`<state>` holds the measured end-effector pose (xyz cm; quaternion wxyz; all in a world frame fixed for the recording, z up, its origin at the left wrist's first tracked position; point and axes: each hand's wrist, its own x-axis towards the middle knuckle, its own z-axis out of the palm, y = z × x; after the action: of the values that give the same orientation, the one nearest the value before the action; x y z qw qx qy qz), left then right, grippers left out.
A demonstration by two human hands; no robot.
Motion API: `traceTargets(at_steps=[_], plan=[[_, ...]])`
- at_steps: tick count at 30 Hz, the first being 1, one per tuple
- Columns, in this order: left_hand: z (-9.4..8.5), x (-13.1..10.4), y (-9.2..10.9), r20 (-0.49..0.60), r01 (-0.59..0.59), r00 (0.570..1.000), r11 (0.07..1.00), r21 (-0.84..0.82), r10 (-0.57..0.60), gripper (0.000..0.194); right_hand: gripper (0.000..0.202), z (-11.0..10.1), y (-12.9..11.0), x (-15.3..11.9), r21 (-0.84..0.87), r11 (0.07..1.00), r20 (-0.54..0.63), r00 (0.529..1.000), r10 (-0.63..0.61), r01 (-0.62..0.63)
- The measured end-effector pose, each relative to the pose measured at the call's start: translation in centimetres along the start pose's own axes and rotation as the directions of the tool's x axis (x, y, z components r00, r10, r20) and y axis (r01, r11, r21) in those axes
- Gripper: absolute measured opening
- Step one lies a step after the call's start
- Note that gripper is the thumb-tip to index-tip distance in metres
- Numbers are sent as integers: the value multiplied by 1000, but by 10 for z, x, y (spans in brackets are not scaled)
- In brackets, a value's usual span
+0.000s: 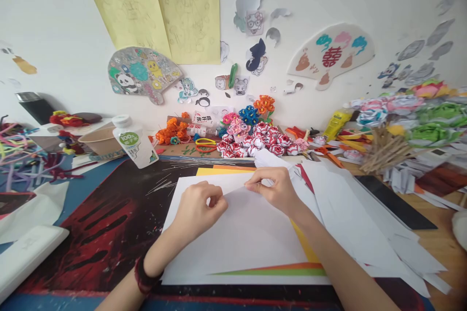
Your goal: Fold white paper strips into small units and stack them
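Note:
Over a stack of white paper point(255, 233), both hands are held close together with their fingers pinched. My left hand point(200, 206) is closed, thumb against forefinger. My right hand point(273, 187), a little farther back, is closed the same way. A faint thin line runs between the two pinches; whether it is a thin wire or a paper edge I cannot tell. Yellow, orange and green sheets point(284, 272) stick out from under the white paper. Several thin wires point(160, 185) lie on the black mat point(120, 214) to the left of the stack.
A white bottle point(134, 142) stands behind the mat. Red-and-white paper flowers point(260, 142) sit along the wall. Loose white paper point(357, 223) and a dark flat slab point(396, 201) lie at right. A white case point(32, 257) is at left, near colourful pipe cleaners point(25, 155).

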<state>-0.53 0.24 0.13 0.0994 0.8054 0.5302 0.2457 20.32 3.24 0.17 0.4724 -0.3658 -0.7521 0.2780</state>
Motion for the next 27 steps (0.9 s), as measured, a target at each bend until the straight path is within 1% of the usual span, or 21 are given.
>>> traceTargets(at_steps=[5, 12, 15, 20, 22, 24, 25, 27], plan=[[-5, 2, -3, 3, -9, 1000, 1000, 5, 9, 21, 12, -1, 3, 1, 12, 1000, -11, 1000, 21, -21], [-9, 1, -4, 20, -18, 1000, 999, -46, 19, 20, 12, -3, 8, 2, 32, 999, -33, 999, 33, -32], [-9, 1, -5, 34, -13, 999, 998, -66, 15, 21, 11, -2, 10, 2, 35, 999, -40, 998, 40, -39], [-9, 3, -9, 26, 5, 1000, 999, -44, -4, 21, 11, -3, 17, 4, 31, 998, -42, 997, 60, -58], [-11, 3, -13, -5, 37, 999, 999, -31, -37, 22, 11, -7, 22, 5, 46, 996, -88, 993, 81, -77], [-12, 4, -15, -61, 80, 995, 996, -37, -82, 22, 12, -11, 25, 6, 79, 990, -141, 982, 124, -113], [-13, 4, -16, -95, 94, 991, 994, -53, -98, 21, 12, -12, 26, 6, 101, 986, -148, 978, 150, -136], [-11, 3, -15, -146, 86, 984, 991, -105, -101, 20, 13, -11, 25, 5, 160, 971, -110, 974, 197, -178]])
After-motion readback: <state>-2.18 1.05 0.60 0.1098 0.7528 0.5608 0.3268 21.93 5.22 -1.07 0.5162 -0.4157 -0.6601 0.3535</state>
